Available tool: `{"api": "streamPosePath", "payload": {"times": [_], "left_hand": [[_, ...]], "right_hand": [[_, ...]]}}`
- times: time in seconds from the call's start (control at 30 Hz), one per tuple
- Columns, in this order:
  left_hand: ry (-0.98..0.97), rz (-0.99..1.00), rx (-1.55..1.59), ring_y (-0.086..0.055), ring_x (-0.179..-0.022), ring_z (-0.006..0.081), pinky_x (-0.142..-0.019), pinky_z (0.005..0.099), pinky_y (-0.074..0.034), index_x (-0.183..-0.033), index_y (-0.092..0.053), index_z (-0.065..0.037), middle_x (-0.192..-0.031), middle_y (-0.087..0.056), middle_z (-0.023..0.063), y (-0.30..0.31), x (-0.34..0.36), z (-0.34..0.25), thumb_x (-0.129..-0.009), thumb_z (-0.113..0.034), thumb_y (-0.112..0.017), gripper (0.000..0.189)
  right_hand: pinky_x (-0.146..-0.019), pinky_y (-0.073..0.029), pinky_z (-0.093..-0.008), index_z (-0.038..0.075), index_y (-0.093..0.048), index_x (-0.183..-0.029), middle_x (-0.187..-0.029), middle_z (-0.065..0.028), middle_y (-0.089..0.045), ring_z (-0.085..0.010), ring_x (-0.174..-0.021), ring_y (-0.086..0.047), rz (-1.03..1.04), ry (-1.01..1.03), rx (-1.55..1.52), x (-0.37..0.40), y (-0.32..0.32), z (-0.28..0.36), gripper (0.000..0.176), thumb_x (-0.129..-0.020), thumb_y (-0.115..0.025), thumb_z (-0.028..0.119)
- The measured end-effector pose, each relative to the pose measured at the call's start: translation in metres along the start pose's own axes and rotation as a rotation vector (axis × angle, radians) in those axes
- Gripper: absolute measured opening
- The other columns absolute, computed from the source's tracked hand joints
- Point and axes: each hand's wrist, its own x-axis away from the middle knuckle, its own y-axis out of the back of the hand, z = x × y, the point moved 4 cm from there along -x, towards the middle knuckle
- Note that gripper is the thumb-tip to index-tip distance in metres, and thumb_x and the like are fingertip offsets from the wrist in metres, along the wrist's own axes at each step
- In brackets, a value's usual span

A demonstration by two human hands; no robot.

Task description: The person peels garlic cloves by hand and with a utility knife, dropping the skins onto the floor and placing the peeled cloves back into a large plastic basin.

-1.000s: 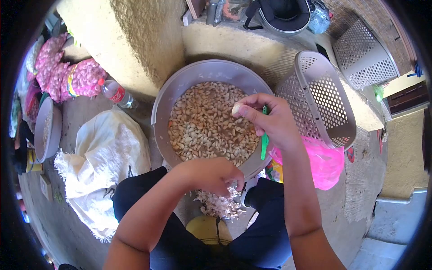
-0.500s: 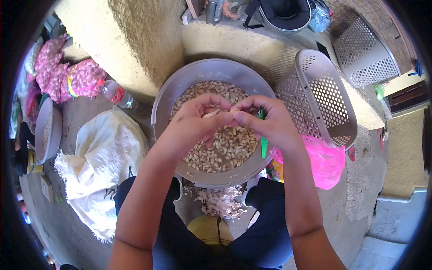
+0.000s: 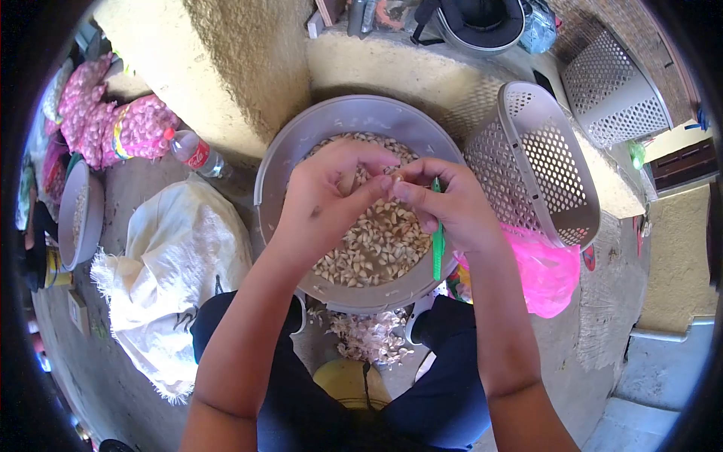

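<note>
Both my hands meet above a round grey basin (image 3: 331, 300) of garlic cloves (image 3: 384, 245) in water. My right hand (image 3: 448, 203) pinches a small pale garlic clove (image 3: 397, 181) between thumb and fingertips. A slim green knife (image 3: 438, 252) is also tucked in its fingers, pointing down toward my lap; its blade is not clearly visible. My left hand (image 3: 324, 192) has its thumb tip against the same clove, with its index finger arched above and apart from the thumb. Its other fingers are curled, and the palm's contents are hidden.
A perforated grey basket (image 3: 527, 166) stands right of the basin, above a pink plastic bag (image 3: 538, 271). At left are a white sack (image 3: 177, 264), a Coca-Cola bottle (image 3: 197, 154) and net bags of garlic (image 3: 143, 129). Peelings (image 3: 369, 335) lie between my feet.
My left hand has turned and lifted slightly, its index finger moving off the clove. The pale piece seen in its palm is now out of sight. The green knife has tilted a little lower.
</note>
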Motion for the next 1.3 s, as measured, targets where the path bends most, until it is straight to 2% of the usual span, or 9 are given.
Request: {"api": "streamPosePath", "payload": {"times": [0.07,0.17,0.47,0.57,0.67,0.97,1.17,1.27,1.3], "left_hand": [[-0.229,0.022,-0.225,-0.056,-0.071,0.0167,-0.061,0.0266,-0.044,-0.085,-0.06,-0.003,-0.079,-0.057,0.0062,0.001,0.0,-0.011,-0.072,-0.002,-0.062,0.013],[-0.319,0.025,-0.218,-0.057,-0.07,0.0194,-0.061,0.027,-0.044,-0.082,-0.06,-0.003,-0.079,-0.056,0.0081,-0.001,0.0,-0.013,-0.07,-0.001,-0.062,0.012],[-0.329,0.034,-0.313,-0.057,-0.07,0.0202,-0.058,0.0276,-0.045,-0.081,-0.059,-0.003,-0.079,-0.056,0.0074,0.003,0.0,-0.017,-0.069,-0.001,-0.063,0.013],[-0.359,0.042,-0.305,-0.053,-0.068,0.017,-0.059,0.0254,-0.041,-0.08,-0.057,-0.003,-0.08,-0.056,0.0067,0.0,0.0,-0.013,-0.066,0.004,-0.065,0.018],[-0.268,0.152,-0.308,-0.054,-0.072,0.0174,-0.063,0.0256,-0.042,-0.081,-0.055,-0.003,-0.079,-0.055,0.0074,-0.002,0.001,-0.015,-0.067,0.004,-0.064,0.018],[-0.384,-0.003,-0.286,-0.054,-0.072,0.0173,-0.064,0.0256,-0.042,-0.08,-0.056,-0.003,-0.078,-0.055,0.0075,-0.003,-0.002,-0.014,-0.067,0.007,-0.063,0.018],[-0.401,-0.003,-0.333,-0.056,-0.069,0.0215,-0.059,0.0285,-0.043,-0.081,-0.056,-0.003,-0.076,-0.055,0.0077,-0.003,0.0,-0.016,-0.07,0.0,-0.062,0.013],[-0.402,0.016,-0.333,-0.055,-0.07,0.0159,-0.061,0.0244,-0.042,-0.078,-0.056,-0.003,-0.077,-0.055,0.0067,-0.003,0.0,-0.016,-0.066,0.006,-0.063,0.017],[-0.404,0.032,-0.34,-0.055,-0.069,0.0175,-0.059,0.0256,-0.042,-0.079,-0.055,-0.003,-0.076,-0.055,0.0066,-0.003,0.0,-0.016,-0.066,0.005,-0.063,0.017]], "right_hand": [[-0.039,-0.031,-0.0155,-0.002,-0.056,-0.089,-0.074,-0.0076,-0.06,-0.0029,-0.043,-0.04,0.02,-0.048,-0.065,0.002,-0.002,0.003,0.019,-0.074,-0.063,0.007],[-0.039,-0.031,-0.0158,-0.002,-0.056,-0.088,-0.074,-0.0089,-0.061,-0.0031,-0.043,-0.04,0.049,-0.088,-0.082,0.002,-0.002,0.002,0.018,-0.073,-0.063,0.007],[-0.039,-0.036,-0.0174,-0.002,-0.057,-0.086,-0.073,-0.0115,-0.062,-0.0044,-0.044,-0.043,0.078,-0.122,-0.242,0.003,-0.001,-0.001,0.018,-0.075,-0.063,0.011],[-0.039,-0.037,-0.0185,-0.002,-0.056,-0.086,-0.073,-0.0118,-0.061,-0.0046,-0.043,-0.043,0.079,-0.142,-0.248,0.003,-0.001,-0.002,0.018,-0.074,-0.063,0.01],[-0.04,-0.038,-0.0193,-0.002,-0.055,-0.085,-0.073,-0.0129,-0.061,-0.005,-0.043,-0.043,0.073,-0.156,-0.263,0.005,0.0,-0.002,0.018,-0.074,-0.064,0.01],[-0.041,-0.04,-0.0207,-0.002,-0.054,-0.084,-0.075,-0.0157,-0.061,-0.0057,-0.043,-0.043,0.05,-0.158,-0.311,0.003,0.002,0.003,0.019,-0.074,-0.064,0.01],[-0.039,-0.036,-0.0184,-0.002,-0.053,-0.085,-0.073,-0.0129,-0.06,-0.0032,-0.042,-0.04,0.022,-0.178,-0.307,0.005,-0.001,0.002,0.017,-0.073,-0.063,0.007],[-0.04,-0.039,-0.0206,0.0,-0.055,-0.082,-0.07,-0.0122,-0.06,-0.0063,-0.043,-0.044,0.041,-0.155,-0.298,0.004,-0.001,0.0,0.017,-0.072,-0.066,0.009],[-0.04,-0.039,-0.0205,0.0,-0.054,-0.082,-0.07,-0.0118,-0.06,-0.0064,-0.043,-0.045,0.056,-0.149,-0.289,0.004,-0.002,0.0,0.017,-0.072,-0.066,0.009]]}}
